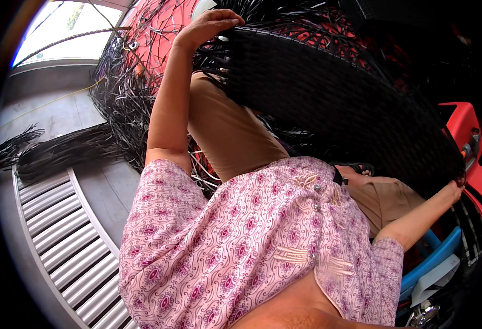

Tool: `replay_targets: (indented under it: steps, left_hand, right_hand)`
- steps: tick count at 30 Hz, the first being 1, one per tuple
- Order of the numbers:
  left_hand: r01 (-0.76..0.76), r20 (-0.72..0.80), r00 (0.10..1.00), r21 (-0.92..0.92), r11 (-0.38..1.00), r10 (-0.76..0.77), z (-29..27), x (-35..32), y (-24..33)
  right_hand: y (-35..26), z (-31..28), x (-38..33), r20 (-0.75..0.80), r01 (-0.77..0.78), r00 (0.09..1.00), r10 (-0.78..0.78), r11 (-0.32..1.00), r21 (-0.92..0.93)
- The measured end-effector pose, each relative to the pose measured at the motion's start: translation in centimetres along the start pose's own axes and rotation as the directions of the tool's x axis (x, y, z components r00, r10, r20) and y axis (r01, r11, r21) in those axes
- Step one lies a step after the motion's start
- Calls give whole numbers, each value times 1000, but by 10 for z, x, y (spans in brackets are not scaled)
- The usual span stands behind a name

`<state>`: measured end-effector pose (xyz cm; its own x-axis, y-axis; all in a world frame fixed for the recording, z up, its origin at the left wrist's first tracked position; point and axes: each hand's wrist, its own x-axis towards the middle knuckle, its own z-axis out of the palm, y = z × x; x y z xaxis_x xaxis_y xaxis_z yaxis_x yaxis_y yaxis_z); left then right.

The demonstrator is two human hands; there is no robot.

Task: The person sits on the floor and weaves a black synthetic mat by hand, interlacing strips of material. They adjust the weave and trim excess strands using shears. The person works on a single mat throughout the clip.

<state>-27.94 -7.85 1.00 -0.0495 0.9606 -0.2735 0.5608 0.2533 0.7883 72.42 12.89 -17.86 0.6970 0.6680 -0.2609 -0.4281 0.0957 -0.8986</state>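
Across your front: black weave (334,90), likely light, springy, best held by both ends; your left hand (207,28) pinches one, your right hand (453,191) meets the other, grip unclear; beyond, loose strips (121,129)

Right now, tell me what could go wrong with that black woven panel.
Loose black strips heap beside the black woven panel and could snag on it. The left hand and right hand are at its opposite ends, so a slip at either might let it sag. Its right end appears close to the red plastic object and might catch on it.
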Motion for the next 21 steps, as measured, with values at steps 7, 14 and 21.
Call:
replay_targets:
  steps: [7, 14, 21]
  left_hand:
    - [-106, 7, 994, 211, 972, 107, -2, -5, 11]
    - [-336, -19, 923, 449, 828, 384, 52, 0, 65]
    - [-330, -356, 591, 712, 620, 724, 113, 5, 52]
  right_hand:
    - [2, -13, 15, 35, -55, 998, 53, 997, 50]
    - [1, -32, -26, 190, -98, 976, 110, 993, -69]
    - [-16, 85, -181, 322, 89, 946, 29, 935, -344]
